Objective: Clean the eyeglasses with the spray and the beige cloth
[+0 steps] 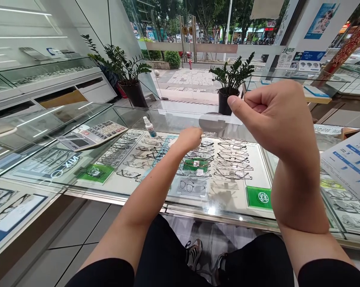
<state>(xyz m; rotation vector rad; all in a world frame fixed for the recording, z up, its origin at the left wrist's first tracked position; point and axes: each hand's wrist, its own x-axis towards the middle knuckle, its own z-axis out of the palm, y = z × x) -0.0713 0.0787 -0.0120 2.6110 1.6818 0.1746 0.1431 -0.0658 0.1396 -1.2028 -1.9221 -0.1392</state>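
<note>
My left hand (191, 138) reaches over the glass display counter (132, 195) with its fingers closed. Thin, clear-looking eyeglasses (209, 135) show just beyond its fingertips; whether the hand holds them cannot be made out. Raised at the right, close to the camera, is my right hand (271, 115), its fingers curled into a fist and the thumb stretched to the left. Nothing shows in it. Below the hands, rows of eyeglass frames (232, 159) lie under the glass. A single pair of glasses (188, 185) lies on a pale card nearer to me.
A small spray bottle (150, 127) stands on the counter, left of my left hand. Further left lies a large calculator (93, 135). A printed sheet (351, 163) juts in from the right. Potted plants (227, 95) and a glass front lie beyond the counter.
</note>
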